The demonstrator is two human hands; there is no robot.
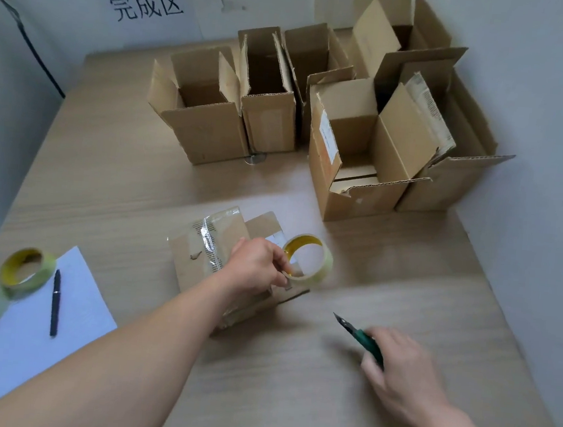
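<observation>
Tape roll (326,266): clear-ish roll with a yellow inner core, held up on edge just over the right end of the small box (200,253).
Left hand (256,262): fingers and thumb pinch the roll's near-left rim, so it's got a proper grip on the tape. The forearm lies across the surface (292,369).
Small box: taped-up brown carton lying flat on the surface mid-frame, with a shiny strip of tape across the top. Its near right part is hidden under the left hand and wrist.
Right hand (402,369): curled round the green knife (359,336), low on the right, well apart from the box.
Knife: the blade end pokes out toward the upper left. It's kinda blurry, so can't tell if it touches the surface.
Open cartons (207,116): a bunch with flaps up, standing along the far side and into the right corner.
Paper sheet (31,337): white, at the left edge, with a black pen (55,303) lying on it.
Spare rolls (25,269): two more at the far left, one on the sheet's top corner, the other just beside it.
Sign (145,5): paper with three characters on the back wall.
</observation>
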